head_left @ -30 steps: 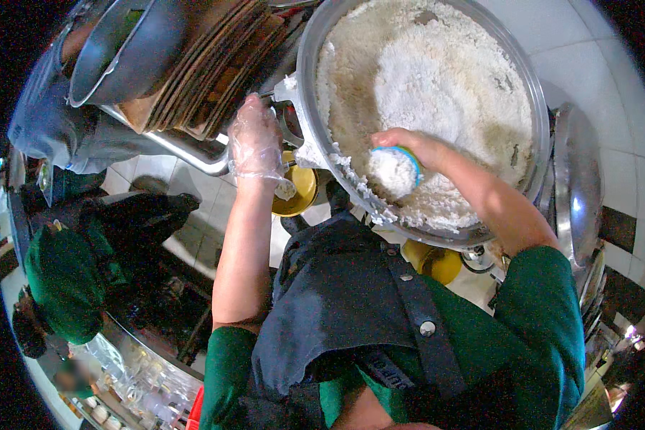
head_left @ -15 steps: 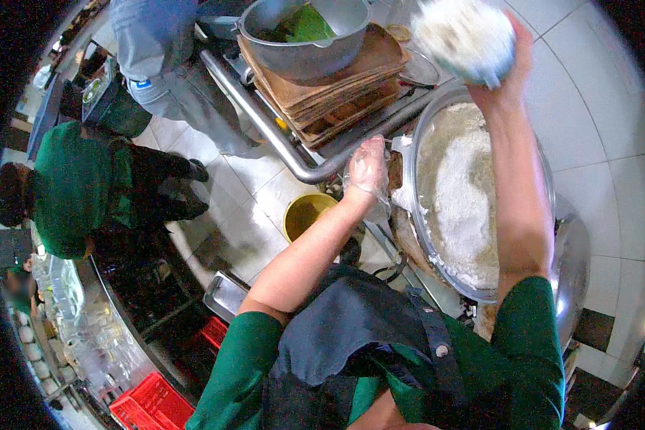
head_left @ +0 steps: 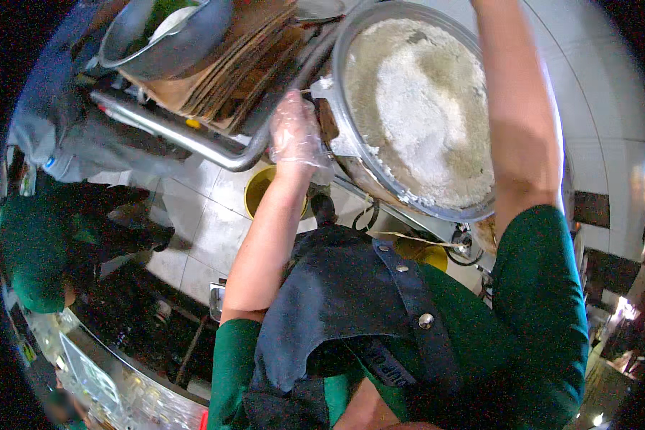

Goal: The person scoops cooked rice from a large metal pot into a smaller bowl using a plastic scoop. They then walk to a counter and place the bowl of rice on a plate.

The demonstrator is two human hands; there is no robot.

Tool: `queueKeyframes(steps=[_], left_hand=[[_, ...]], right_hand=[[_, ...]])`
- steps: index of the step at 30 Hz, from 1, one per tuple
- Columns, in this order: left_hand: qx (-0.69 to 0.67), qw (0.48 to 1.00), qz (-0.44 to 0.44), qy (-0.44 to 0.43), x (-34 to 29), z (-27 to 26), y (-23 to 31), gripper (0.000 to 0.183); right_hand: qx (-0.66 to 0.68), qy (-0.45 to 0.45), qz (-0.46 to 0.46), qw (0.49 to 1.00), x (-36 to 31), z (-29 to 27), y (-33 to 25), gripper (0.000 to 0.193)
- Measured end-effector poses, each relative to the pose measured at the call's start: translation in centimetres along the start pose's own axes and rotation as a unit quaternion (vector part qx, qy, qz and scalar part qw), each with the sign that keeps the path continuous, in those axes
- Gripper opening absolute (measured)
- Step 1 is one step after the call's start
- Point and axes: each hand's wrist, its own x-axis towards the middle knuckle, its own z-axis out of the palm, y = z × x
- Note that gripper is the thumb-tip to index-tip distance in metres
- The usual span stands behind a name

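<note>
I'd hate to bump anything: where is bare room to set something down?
Pale floor tiles show bare between the round yellow bucket and the co-worker's dark-clad legs. The silver-railed metal cart is crowded: stacked brown boards, deep grey metal pot.

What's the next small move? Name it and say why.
Perhaps lower the right hand toward the metal pot: the right forearm reaches past the picture's top edge, hand out of view, while white crumbly stuff lies in the pot and the gloved left hand is beside its handle.
</note>
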Motion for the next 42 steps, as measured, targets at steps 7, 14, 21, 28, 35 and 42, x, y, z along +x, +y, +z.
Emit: queueKeyframes(steps=[7,14,21,28,35,42], left_hand=[[-0.244,0.944,-0.221,0.02,-1.5,0.9,3.6,0.028],[-0.181,0.969,-0.171,-0.008,-1.3,0.8,2.9,0.037],[-0.171,0.97,-0.171,0.026,-1.4,1.3,3.3,0.03],[-0.168,0.967,-0.184,0.05,-1.6,1.4,3.6,0.029],[-0.189,0.962,-0.188,0.054,-1.3,1.5,3.4,0.028],[-0.173,0.966,-0.188,0.038,-1.6,1.4,3.6,0.031]], right_hand=[[-0.297,-0.203,0.312,0.879,-21.4,3.0,23.4,0.067],[-0.435,-0.156,0.224,0.858,-24.1,6.8,28.7,0.07],[-0.32,-0.259,0.109,0.905,-25.0,8.0,23.6,0.057],[-0.198,-0.001,0.137,0.971,-19.6,11.9,23.1,0.06],[-0.162,-0.08,0.155,0.971,-21.5,17.6,21.6,0.065],[-0.136,-0.211,0.031,0.968,-23.1,15.6,17.3,0.052]])
